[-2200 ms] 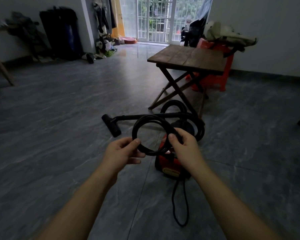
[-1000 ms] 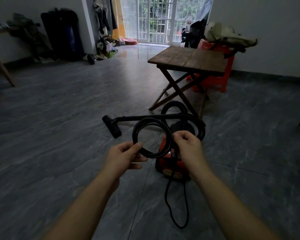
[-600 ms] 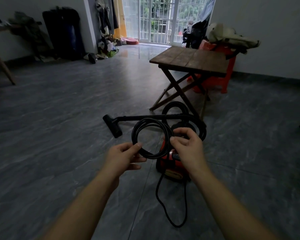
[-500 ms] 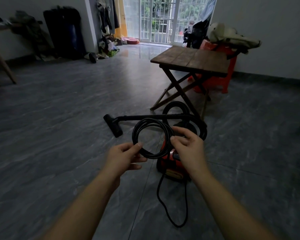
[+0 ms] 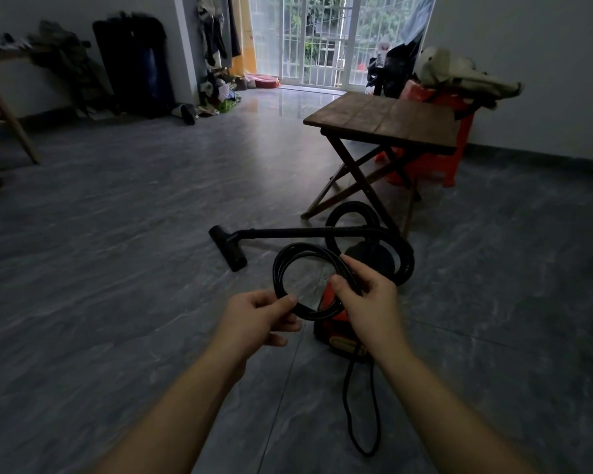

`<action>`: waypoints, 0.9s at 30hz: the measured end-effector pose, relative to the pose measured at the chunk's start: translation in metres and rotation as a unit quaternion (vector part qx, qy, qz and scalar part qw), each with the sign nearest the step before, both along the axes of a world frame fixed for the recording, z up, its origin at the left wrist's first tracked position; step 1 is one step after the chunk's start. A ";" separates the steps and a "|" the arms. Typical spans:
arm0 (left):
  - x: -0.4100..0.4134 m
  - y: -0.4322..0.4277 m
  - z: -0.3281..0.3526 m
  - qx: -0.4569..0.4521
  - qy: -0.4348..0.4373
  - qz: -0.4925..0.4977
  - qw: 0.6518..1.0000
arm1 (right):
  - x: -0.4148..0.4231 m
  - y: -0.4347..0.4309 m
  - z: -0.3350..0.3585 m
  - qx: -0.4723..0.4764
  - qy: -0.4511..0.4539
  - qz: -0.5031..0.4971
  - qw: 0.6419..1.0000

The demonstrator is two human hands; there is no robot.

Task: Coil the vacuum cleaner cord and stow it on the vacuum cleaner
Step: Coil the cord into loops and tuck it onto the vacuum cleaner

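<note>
A black cord coil (image 5: 285, 261) of several loops hangs upright between my hands, above the floor. My left hand (image 5: 261, 319) pinches its lower left arc. My right hand (image 5: 367, 299) grips its right side, thumb over the strands. A slack loop of cord (image 5: 360, 422) hangs down from under my right hand and lies on the floor. The red and black vacuum cleaner (image 5: 339, 333) sits on the floor just behind the coil, partly hidden by my right hand. Its black hose (image 5: 401, 254) curls behind it, and the wand ends in a floor nozzle (image 5: 228, 248) at the left.
A wooden folding table (image 5: 384, 124) stands right behind the vacuum, its crossed legs touching the hose area. A red plastic stool (image 5: 442, 165) with a pale bag on top is behind it. Clutter lines the far wall. Grey tiled floor (image 5: 117, 268) spreads to the left.
My right hand slid up and regripped the coil's right side, adding a strand. The slack loop on the floor has grown narrower. My left hand stayed put.
</note>
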State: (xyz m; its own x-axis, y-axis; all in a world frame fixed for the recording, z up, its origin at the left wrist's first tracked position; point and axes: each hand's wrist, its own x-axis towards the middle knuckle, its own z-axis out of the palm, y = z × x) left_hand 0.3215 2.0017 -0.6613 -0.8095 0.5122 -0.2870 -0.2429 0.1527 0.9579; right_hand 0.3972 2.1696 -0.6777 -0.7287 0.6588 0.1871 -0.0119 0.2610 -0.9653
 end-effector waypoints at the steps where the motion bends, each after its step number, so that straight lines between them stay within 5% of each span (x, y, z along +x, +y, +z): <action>1: 0.000 0.000 0.001 -0.005 0.007 -0.004 1.000 | 0.000 0.000 -0.001 0.010 -0.007 0.001 1.000; 8: -0.005 -0.003 0.004 -0.092 0.068 -0.072 0.991 | -0.002 0.008 0.001 0.029 -0.011 -0.007 0.999; 11: -0.016 -0.006 0.003 -0.113 0.109 -0.027 0.987 | -0.001 0.013 0.001 0.060 -0.048 0.028 0.997; 17: -0.035 -0.016 -0.005 -0.165 0.273 -0.053 0.946 | 0.002 0.015 0.003 0.089 -0.109 0.145 0.979; 22: -0.031 -0.012 -0.009 -0.152 0.265 -0.157 0.939 | 0.000 0.007 0.007 0.070 -0.110 0.200 0.971; 27: -0.030 -0.010 -0.010 -0.152 0.314 -0.134 0.928 | -0.002 0.003 0.009 0.050 -0.088 0.192 0.976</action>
